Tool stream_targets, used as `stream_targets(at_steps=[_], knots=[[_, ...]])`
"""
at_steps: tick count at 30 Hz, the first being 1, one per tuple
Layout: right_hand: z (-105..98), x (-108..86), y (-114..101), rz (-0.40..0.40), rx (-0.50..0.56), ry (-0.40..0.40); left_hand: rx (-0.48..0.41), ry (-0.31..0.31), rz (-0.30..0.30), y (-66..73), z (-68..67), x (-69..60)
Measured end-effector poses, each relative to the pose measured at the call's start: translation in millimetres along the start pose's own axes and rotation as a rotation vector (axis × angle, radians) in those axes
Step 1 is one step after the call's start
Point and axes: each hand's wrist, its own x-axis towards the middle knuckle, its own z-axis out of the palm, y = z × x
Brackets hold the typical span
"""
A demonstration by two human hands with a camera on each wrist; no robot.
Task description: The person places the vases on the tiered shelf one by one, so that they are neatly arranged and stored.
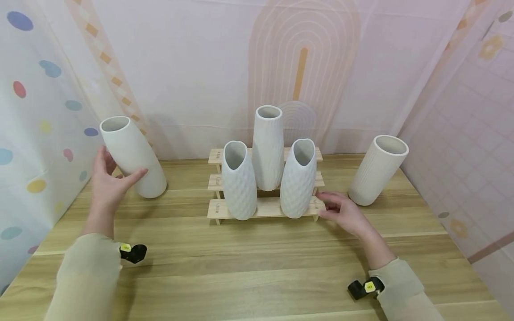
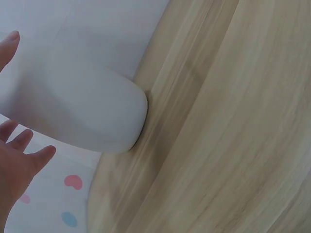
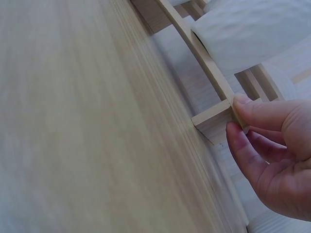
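Note:
On the left of the table stands a smooth white vase (image 1: pixel 134 156). My left hand (image 1: pixel 110 178) is spread around its near side, thumb across the front and fingers at its left; in the left wrist view the fingers (image 2: pixel 30 145) look relaxed beside the vase. My right hand (image 1: pixel 341 211) pinches the right end of the lowest board of a three-step wooden stand (image 1: pixel 267 207) between thumb and fingers. Two white dimpled vases (image 1: pixel 239 191) (image 1: pixel 297 189) stand toward the front of the stand, and a taller white textured vase (image 1: pixel 268 151) rises behind and between them.
A ribbed white vase (image 1: pixel 377 171) stands on the wooden table (image 1: pixel 241 272) to the right of my right hand. Patterned cloth (image 1: pixel 192 80) hangs behind the table and along both sides.

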Motion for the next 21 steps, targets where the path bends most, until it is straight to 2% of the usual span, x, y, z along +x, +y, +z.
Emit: stream_targets(at_steps=[6, 10, 15, 21], knots=[[-0.2, -0.2, -0.6, -0.001, -0.005, -0.002, -0.022, 0.036, 0.057, -4.5, 11.3, 1.8], [-0.5, -0.6, -0.3, -0.001, -0.009, -0.002, -0.014, 0.053, 0.075, -7.3, 16.6, 2.2], [-1.0, -0.9, 0.0, 0.002, -0.007, 0.0, 0.0, 0.082, 0.057, -9.3, 19.7, 3.7], [-0.9, -0.5, 0.7, 0.008, -0.004, -0.001, 0.043, 0.133, -0.005, -9.7, 19.4, 4.9]])
